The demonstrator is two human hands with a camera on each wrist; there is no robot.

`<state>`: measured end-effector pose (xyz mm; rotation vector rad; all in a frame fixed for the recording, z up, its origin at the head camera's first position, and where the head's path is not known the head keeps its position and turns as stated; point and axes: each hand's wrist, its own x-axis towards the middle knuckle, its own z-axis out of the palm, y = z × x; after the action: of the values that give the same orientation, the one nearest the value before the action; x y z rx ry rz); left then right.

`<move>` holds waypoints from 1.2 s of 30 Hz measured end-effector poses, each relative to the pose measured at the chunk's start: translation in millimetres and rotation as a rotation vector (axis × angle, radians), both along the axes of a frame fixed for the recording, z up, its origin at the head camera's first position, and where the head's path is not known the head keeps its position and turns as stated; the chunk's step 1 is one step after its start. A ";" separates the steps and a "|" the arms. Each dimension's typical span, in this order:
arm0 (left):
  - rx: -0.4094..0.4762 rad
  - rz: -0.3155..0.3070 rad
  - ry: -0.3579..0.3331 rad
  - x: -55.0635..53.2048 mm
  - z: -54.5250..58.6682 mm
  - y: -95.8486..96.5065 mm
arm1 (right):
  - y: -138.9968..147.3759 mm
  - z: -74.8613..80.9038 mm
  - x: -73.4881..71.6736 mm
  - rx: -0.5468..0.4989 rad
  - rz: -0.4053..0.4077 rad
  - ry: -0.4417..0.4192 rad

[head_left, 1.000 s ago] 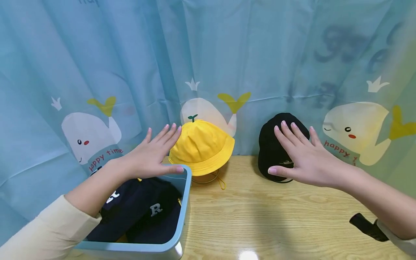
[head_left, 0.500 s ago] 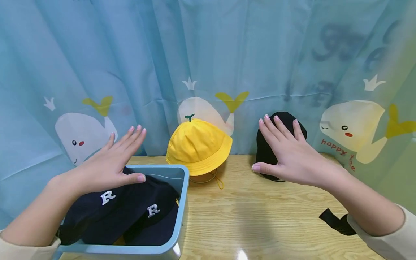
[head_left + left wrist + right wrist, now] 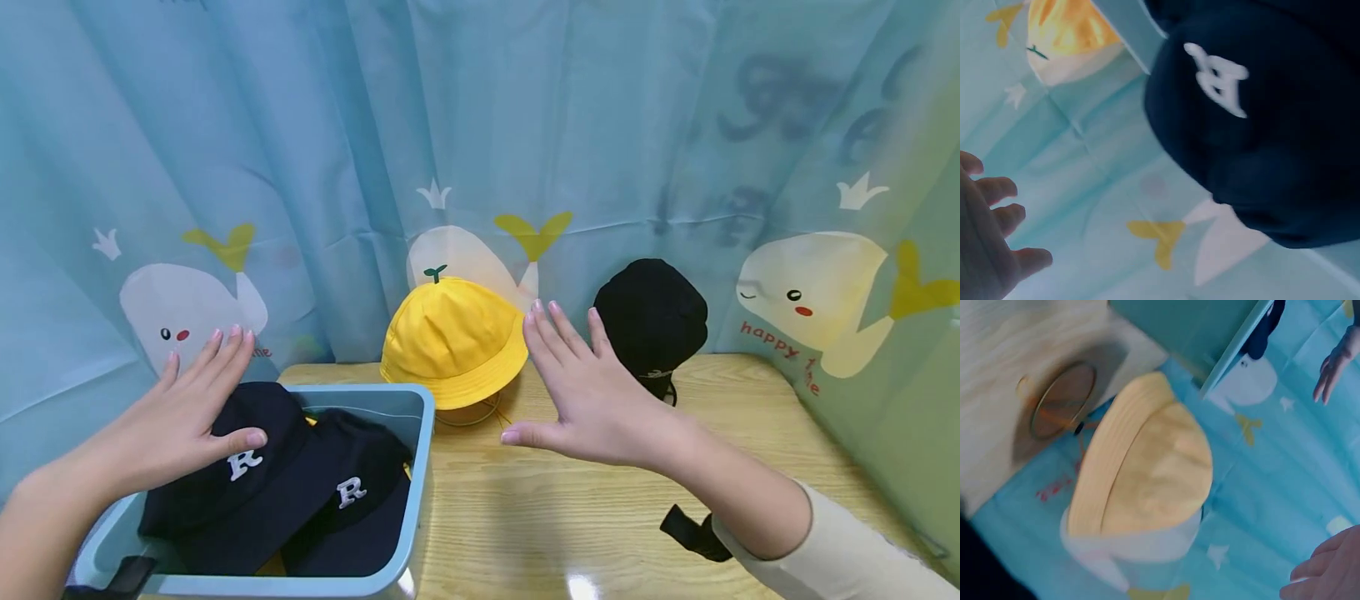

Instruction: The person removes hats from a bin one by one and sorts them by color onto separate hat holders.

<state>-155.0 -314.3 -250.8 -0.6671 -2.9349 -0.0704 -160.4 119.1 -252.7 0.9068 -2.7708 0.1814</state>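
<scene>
My left hand (image 3: 180,425), fingers straight and thumb spread, is over the left part of a blue bin (image 3: 423,467). In the bin lie dark navy caps with a white letter R, one navy cap (image 3: 225,433) partly behind that hand and another navy cap (image 3: 345,475) beside it. My right hand (image 3: 600,400) is held out with straight fingers between a yellow bucket hat (image 3: 453,342) and a black cap (image 3: 651,317), holding nothing. The bucket hat has a green sprout on top and sits on a wire stand (image 3: 1063,400). Its brim is near my right fingertips.
A wooden table (image 3: 615,517) carries the bin and hats. Behind it hangs a blue curtain (image 3: 600,125) printed with whales. The black cap stands at the back right, close to the curtain. A black strap (image 3: 696,533) hangs by my right sleeve.
Both hands have moved left and lower. The left hand has left the bucket hat's side for the bin's left part, and the right hand no longer covers most of the black cap.
</scene>
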 end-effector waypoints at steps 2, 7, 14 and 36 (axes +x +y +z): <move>0.010 -0.025 0.033 2.4 -7.1 -8.8 | -9.8 -3.7 2.2 -0.003 0.014 0.003; 0.019 -0.084 0.122 9.9 -27.0 -28.8 | -34.5 -13.0 7.9 -0.005 0.045 0.011; 0.044 -0.029 0.174 22.1 -53.7 -55.0 | -65.1 -25.2 17.8 -0.011 0.070 -0.034; -0.001 -0.058 0.168 24.3 -119.4 -124.9 | -139.1 -89.6 34.1 0.051 0.145 -0.144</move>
<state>-130.7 -439.2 -370.2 -0.7214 -2.7554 -0.0174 -126.3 -20.0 -342.3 1.1513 -2.8523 0.2087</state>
